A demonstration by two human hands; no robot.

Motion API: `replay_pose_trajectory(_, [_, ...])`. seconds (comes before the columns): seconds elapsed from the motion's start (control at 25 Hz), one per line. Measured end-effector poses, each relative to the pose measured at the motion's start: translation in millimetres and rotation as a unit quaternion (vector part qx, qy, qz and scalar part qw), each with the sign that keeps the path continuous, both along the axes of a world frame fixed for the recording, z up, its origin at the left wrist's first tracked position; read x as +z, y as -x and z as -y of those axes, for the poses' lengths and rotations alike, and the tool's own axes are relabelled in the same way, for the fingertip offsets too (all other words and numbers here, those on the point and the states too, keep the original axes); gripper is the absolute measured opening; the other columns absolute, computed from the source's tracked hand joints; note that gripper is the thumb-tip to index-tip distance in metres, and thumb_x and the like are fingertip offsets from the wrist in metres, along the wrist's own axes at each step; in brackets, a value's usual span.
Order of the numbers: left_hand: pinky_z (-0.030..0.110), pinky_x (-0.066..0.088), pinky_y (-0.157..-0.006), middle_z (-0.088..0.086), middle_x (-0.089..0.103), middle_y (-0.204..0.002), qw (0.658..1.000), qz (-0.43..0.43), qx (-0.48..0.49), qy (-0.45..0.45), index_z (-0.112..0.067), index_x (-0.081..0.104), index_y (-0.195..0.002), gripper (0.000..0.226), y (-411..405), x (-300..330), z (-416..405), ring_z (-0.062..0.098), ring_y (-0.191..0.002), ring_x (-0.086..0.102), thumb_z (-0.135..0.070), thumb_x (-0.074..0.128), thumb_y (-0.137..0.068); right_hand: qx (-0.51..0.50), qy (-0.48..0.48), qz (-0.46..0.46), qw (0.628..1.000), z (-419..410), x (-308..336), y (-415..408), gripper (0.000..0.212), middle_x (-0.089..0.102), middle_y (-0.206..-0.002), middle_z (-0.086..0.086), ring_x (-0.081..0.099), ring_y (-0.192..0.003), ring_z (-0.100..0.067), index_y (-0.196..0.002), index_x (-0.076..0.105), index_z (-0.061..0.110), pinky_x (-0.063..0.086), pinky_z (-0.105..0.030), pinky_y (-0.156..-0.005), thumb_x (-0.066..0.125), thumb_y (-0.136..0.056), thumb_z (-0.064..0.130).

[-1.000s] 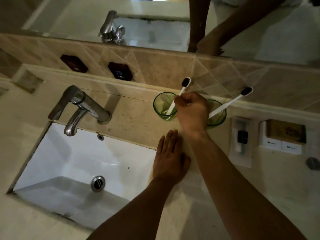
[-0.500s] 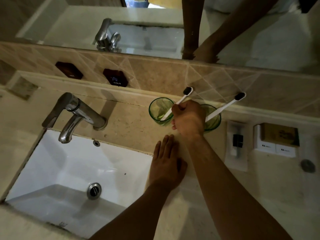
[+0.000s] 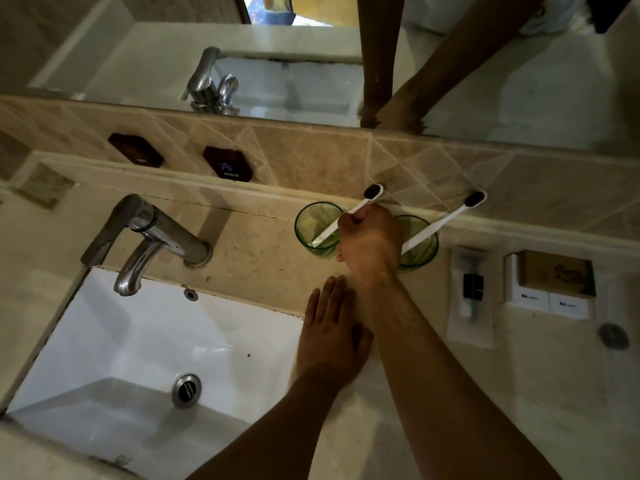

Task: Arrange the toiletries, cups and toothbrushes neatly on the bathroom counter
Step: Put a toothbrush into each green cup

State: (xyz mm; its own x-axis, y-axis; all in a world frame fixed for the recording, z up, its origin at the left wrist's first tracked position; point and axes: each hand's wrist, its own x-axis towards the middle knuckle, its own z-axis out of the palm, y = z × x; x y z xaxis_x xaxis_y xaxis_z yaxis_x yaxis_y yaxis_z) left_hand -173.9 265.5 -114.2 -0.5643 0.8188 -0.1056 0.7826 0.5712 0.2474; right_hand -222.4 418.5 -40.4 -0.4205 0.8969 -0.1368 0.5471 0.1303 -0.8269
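Two green glass cups stand side by side against the back ledge. The left cup (image 3: 317, 230) holds a white toothbrush (image 3: 373, 192) with dark bristles, leaning right. My right hand (image 3: 370, 242) is between the cups, its curled fingers gripping that toothbrush's handle. Partly hidden behind my hand, the right cup (image 3: 420, 247) holds a second white toothbrush (image 3: 450, 218) leaning right. My left hand (image 3: 330, 332) lies flat on the counter beside the basin, holding nothing.
A white packet with a dark item (image 3: 471, 296) and small white boxes with a brown box on top (image 3: 550, 284) lie right of the cups. A chrome faucet (image 3: 149, 237) overhangs the white basin (image 3: 145, 348). A round metal cap (image 3: 613, 336) sits far right.
The toothbrush in the left cup has tilted lower toward the right while my right hand holds it. The view shifted slightly. My left hand stayed put.
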Motion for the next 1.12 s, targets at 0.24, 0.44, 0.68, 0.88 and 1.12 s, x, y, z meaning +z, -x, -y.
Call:
replay_pose_trajectory(0.24, [0.045, 0.009, -0.125, 0.003, 0.008, -0.169, 1.000, -0.008, -0.003, 0.014, -0.018, 0.015, -0.159, 0.073, 1.0, -6.1, -0.8, 0.018, -0.155, -0.007, -0.058, 0.031, -0.100, 0.003, 0.014, -0.010, 1.000, 2.1, -3.9, -1.0, 0.052, 0.070, -0.064, -0.004, 0.069, -0.067, -0.033, -0.077, 0.068, 0.020, 0.059, -0.044, -0.064, 0.037, -0.066, 0.061])
replay_pose_trajectory(0.44, [0.045, 0.008, -0.125, 0.002, 0.009, -0.168, 1.000, -0.007, 0.001, 0.010, -0.018, 0.018, -0.158, 0.073, 0.6, -6.0, -0.1, 0.017, -0.155, -0.006, -0.058, 0.033, -0.100, 0.012, 0.019, -0.013, 1.000, -2.8, 0.5, -0.5, 0.036, 0.072, -0.066, -0.005, 0.070, -0.064, -0.033, -0.084, 0.069, 0.020, 0.060, -0.048, -0.062, 0.053, -0.077, 0.050])
replay_pose_trajectory(0.68, [0.043, 0.006, -0.126, 0.002, 0.007, -0.169, 1.000, -0.008, 0.002, 0.015, -0.018, 0.016, -0.159, 0.075, 0.5, -5.9, -0.6, 0.017, -0.155, -0.008, -0.059, 0.035, -0.099, 0.020, 0.029, 0.018, 0.999, -6.5, 5.2, 1.9, 0.034, 0.073, -0.066, -0.008, 0.071, -0.060, -0.030, -0.083, 0.070, 0.016, 0.061, -0.043, -0.064, 0.059, -0.083, 0.048])
replay_pose_trajectory(0.88, [0.044, 0.008, -0.125, 0.003, 0.008, -0.169, 1.000, -0.009, -0.005, 0.019, -0.018, 0.016, -0.159, 0.076, 1.0, -8.2, 0.6, 0.018, -0.155, -0.007, -0.058, 0.039, -0.098, 0.019, 0.027, 0.013, 0.999, -5.7, 8.0, 1.8, 0.030, 0.072, -0.067, -0.007, 0.071, -0.061, -0.029, -0.083, 0.069, 0.015, 0.060, -0.043, -0.066, 0.062, -0.087, 0.044])
replay_pose_trajectory(1.12, [0.045, 0.007, -0.125, 0.003, 0.006, -0.169, 0.999, -0.021, -0.012, 0.034, -0.018, 0.013, -0.159, 0.077, 1.4, -9.6, 0.8, 0.018, -0.155, -0.009, -0.059, 0.037, -0.099, 0.022, -0.003, 0.016, 1.000, -5.2, 12.7, -0.3, 0.031, 0.072, -0.065, -0.007, 0.070, -0.059, -0.028, -0.080, 0.071, 0.015, 0.060, -0.039, -0.067, 0.061, -0.089, 0.042])
